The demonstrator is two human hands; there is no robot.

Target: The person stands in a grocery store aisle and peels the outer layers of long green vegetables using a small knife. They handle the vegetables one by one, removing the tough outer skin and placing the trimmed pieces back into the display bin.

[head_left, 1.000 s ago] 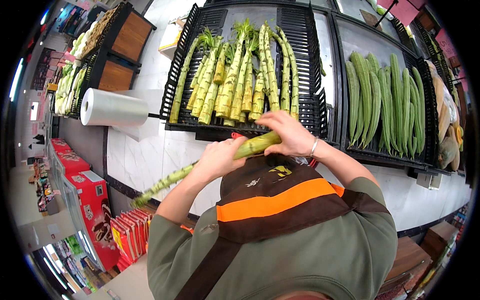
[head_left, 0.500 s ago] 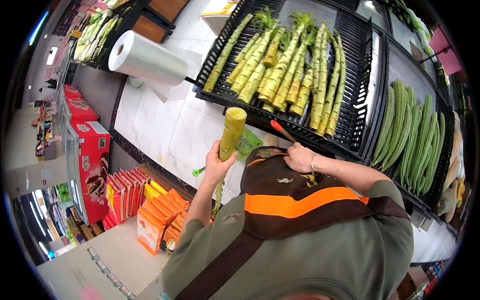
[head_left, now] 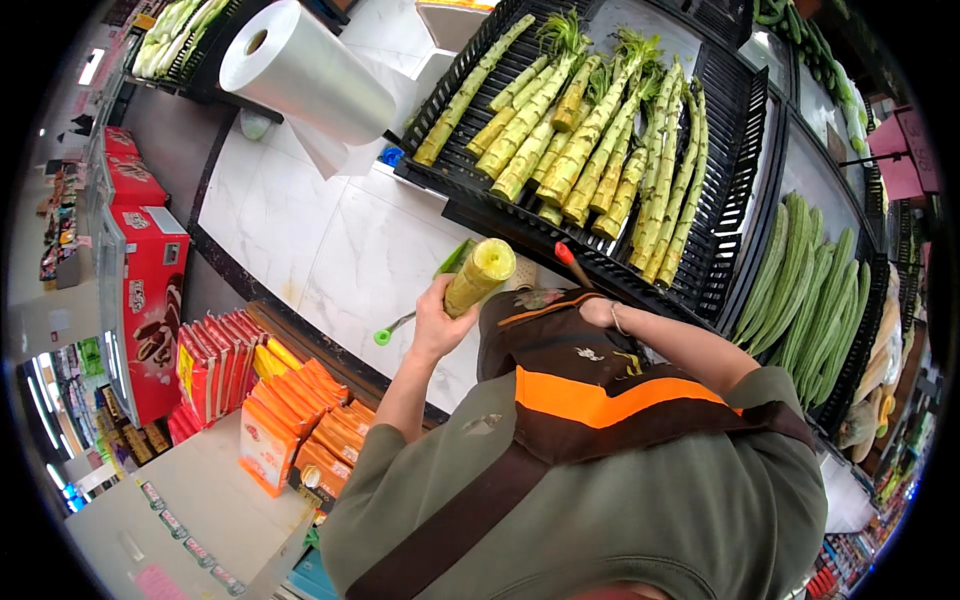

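A shop aisle with a pale marble-look produce counter [head_left: 330,240] runs beneath the person, who wears a green top and a brown apron with an orange band. The left hand [head_left: 437,322] is clenched round a thick green stalk [head_left: 478,276], cut end up, above the counter's front edge. The right hand [head_left: 597,311] is mostly hidden behind the apron beside a red-handled tool [head_left: 574,265]; I cannot tell its grip. Keeping the stalk steady and upright looks wise. Farther back lie a black crate of stalks [head_left: 590,130], long green gourds [head_left: 800,280] and a plastic bag roll [head_left: 305,70]; red snack boxes [head_left: 260,400] crowd the lower shelf.
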